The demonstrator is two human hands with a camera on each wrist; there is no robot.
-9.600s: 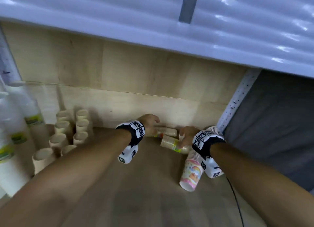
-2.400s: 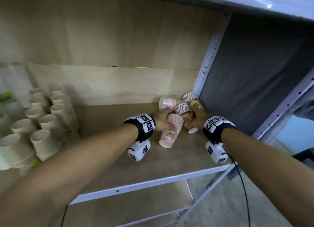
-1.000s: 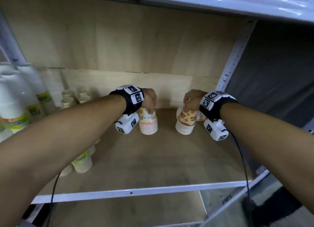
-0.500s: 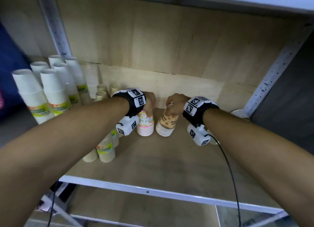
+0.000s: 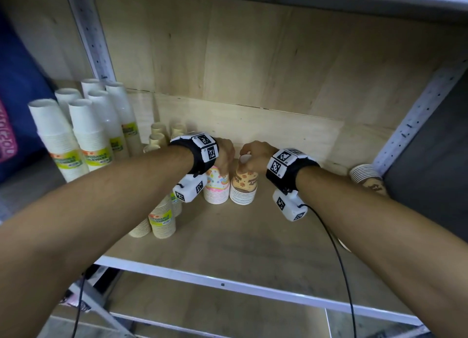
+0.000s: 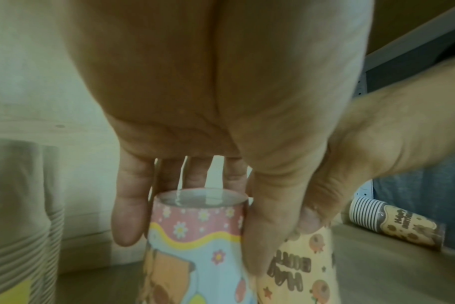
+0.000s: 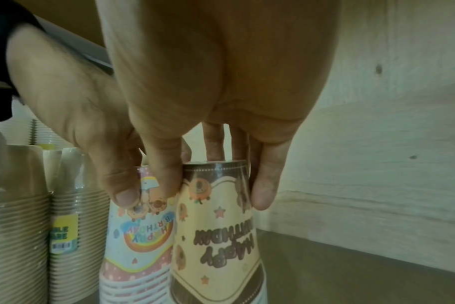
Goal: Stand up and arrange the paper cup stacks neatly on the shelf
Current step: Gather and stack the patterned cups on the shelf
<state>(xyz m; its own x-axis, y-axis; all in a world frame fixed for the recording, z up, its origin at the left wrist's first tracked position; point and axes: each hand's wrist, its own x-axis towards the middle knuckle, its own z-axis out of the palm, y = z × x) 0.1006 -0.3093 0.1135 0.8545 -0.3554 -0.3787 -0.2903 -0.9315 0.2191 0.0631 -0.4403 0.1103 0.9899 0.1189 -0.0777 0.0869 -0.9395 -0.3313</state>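
While pinching inverted pastel stack (image 5: 216,185) with left hand (image 5: 224,153) and brown stack (image 5: 243,187) with right hand (image 5: 254,155), mid-frame on shelf (image 5: 228,241): risk tipping either on release. 1 stack (image 5: 367,177) lying far right.

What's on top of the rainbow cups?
The left hand grips the top of the rainbow cup stack, fingers round its upturned base. What is under the stack is hidden.

Matt pale-wood shelf (image 5: 253,236) in a white-painted metal frame (image 5: 228,284); printed paper cup stacks (image 5: 243,185) under glossy clear wrap.
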